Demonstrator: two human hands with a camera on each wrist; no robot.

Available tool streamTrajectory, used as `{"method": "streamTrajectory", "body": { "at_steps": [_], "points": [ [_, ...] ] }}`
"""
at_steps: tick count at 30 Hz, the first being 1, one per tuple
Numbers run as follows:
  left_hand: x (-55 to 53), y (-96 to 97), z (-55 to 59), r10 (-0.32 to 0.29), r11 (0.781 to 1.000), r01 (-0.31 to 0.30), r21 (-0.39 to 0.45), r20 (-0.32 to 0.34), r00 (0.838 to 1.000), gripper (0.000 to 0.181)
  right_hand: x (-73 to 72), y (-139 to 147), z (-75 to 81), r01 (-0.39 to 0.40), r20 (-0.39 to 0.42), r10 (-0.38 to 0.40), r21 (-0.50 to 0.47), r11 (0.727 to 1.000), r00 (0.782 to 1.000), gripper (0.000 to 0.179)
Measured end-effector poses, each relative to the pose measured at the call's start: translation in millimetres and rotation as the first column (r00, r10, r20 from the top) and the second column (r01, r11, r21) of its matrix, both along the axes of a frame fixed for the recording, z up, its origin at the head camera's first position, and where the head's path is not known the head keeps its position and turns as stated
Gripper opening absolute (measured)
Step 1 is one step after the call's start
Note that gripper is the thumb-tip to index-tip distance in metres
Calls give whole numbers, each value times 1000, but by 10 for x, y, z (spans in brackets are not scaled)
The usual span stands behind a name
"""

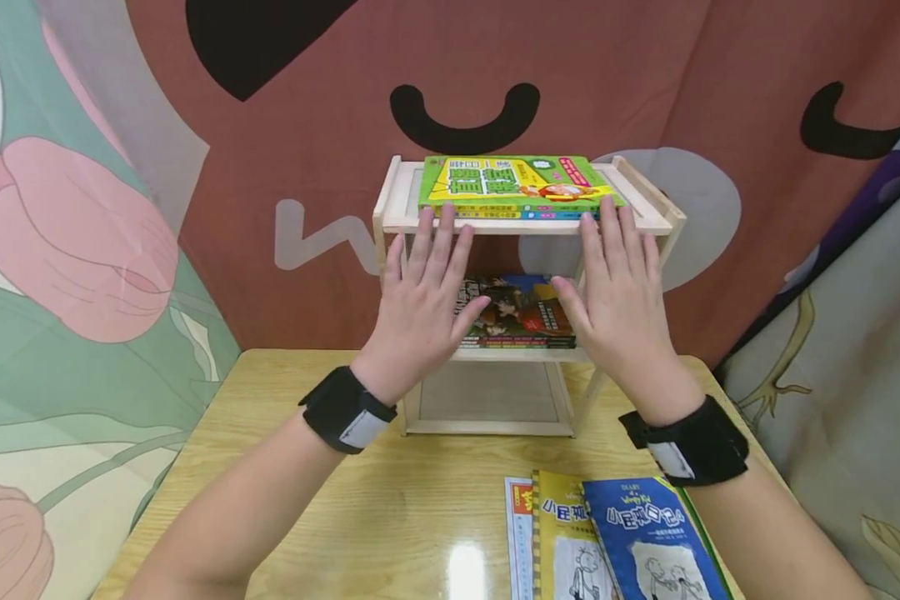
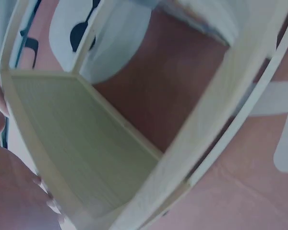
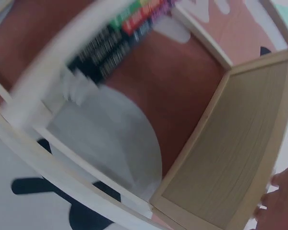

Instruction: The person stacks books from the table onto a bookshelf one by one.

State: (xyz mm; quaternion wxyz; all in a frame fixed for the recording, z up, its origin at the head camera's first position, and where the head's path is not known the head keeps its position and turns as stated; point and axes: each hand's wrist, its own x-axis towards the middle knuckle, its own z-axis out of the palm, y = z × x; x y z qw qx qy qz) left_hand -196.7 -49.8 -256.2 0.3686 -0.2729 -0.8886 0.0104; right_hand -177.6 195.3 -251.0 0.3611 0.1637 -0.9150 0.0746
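A small wooden shelf rack (image 1: 472,429) stands on the table, with green and yellow picture books (image 1: 495,179) stacked flat on its top level. My left hand (image 1: 423,304), fingers straight and spread, is at the front edge of that stack, near its left end. Opposite it, my right hand (image 1: 618,292) holds its fingers straight by the stack's right end. Whether the fingertips touch the spines cannot be told. Dark-covered books (image 1: 513,312) lie on the middle level, partly hidden by both hands. In the wrist views only finger parts show at the edges.
Near the table's front right lie a blue comic book (image 1: 652,533), a yellow spiral-edged one (image 1: 570,517) and a white-and-red one (image 1: 520,533), overlapping. The wooden table (image 1: 330,525) meets a printed curtain (image 1: 307,133) behind the rack.
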Motion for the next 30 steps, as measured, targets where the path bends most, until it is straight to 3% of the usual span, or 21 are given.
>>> {"method": "streamTrajectory", "body": {
  "at_steps": [4,9,14,17,20,23,27,30],
  "points": [
    [107,17,-198,-3,1000,3,-8,31,1000,84,167,-8,-192,-29,-9,29,-21,999,1000,74],
    [287,42,-467,-45,999,47,-16,125,991,85,404,-19,-421,-46,27,48,-68,997,999,74],
    [484,164,-797,-33,996,52,-72,245,969,83,635,-26,-706,-5,155,16,-69,998,988,76],
    [607,289,-1012,-22,986,75,-149,329,944,83,777,-18,-883,20,268,-7,-46,999,964,78],
    [738,409,-1213,-38,964,142,-224,415,909,82,932,-3,-1088,45,386,-33,-21,999,922,79],
    [862,503,-1400,-29,934,197,-300,483,875,83,1098,16,-1305,69,506,-53,-13,998,861,83],
    [988,596,-1618,32,891,221,-397,540,841,83,1274,66,-1567,109,639,-91,12,994,764,91],
    [1050,663,-1743,63,860,237,-452,554,830,81,1378,135,-1722,129,718,-125,49,990,685,95]
  ]
}}
